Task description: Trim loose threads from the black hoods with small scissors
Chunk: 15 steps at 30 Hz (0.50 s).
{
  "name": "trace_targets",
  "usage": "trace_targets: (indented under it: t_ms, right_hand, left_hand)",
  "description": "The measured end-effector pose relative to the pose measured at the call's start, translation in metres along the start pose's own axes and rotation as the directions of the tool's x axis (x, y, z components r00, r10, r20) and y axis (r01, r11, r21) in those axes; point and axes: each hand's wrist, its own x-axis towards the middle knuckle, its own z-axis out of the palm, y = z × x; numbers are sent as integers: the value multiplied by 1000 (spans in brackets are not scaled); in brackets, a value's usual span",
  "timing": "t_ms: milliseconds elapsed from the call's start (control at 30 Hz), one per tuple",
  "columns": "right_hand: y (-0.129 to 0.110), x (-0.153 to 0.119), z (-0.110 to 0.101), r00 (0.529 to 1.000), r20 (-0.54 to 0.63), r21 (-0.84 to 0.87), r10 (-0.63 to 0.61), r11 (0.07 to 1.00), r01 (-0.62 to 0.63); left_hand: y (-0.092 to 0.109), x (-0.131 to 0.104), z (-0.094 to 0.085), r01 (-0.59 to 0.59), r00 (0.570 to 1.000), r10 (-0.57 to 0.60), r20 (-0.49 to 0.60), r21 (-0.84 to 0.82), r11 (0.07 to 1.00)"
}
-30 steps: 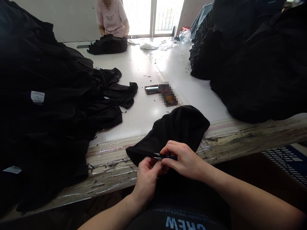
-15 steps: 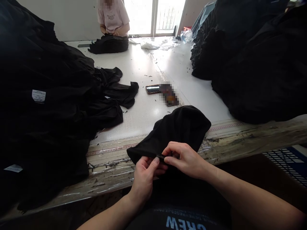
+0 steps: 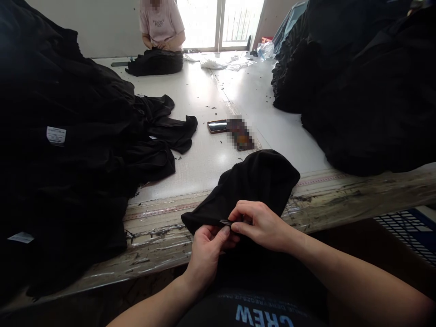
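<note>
A black garment (image 3: pixel 255 181) lies over the table's front edge and hangs toward me. My left hand (image 3: pixel 206 247) is closed on its near edge, the thumb pressing the cloth against the fingers. Close beside that thumb, my right hand (image 3: pixel 260 227) grips thread snips (image 3: pixel 225 222). Their thin metal tips point left at the fabric edge, and most of the tool is hidden in my fingers. Whether the blades touch the cloth I cannot tell.
Black garments (image 3: pixel 68 181) are heaped at left, with another pile (image 3: pixel 368 100) at right. Mid-table lies a phone (image 3: pixel 217 126) beside a blurred-out device (image 3: pixel 241 134). Across the table a person (image 3: pixel 162 27) handles black cloth (image 3: pixel 155 62). A blue crate (image 3: pixel 405 231) stands low at right.
The snips' tips show a little more clearly and sit slightly further left. My left thumb has shifted slightly right along the edge. Otherwise the scene is nearly the same.
</note>
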Motion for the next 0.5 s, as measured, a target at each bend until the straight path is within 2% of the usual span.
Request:
trace_targets:
  t_ms: [233, 367, 500]
  right_hand:
    - [0, -2, 0, 1000, -9, -28, -23, 999, 23]
    - [-3, 0, 1, 998, -3, -66, -56, 996, 56]
    - [-4, 3, 2, 997, 17, -72, -76, 994, 77]
  left_hand:
    - [-2, 2, -9, -12, 999, 14, -35, 65, 998]
    - [0, 1, -7, -51, 998, 56, -41, 115, 992]
    - [3, -1, -3, -35, 998, 43, -55, 137, 990]
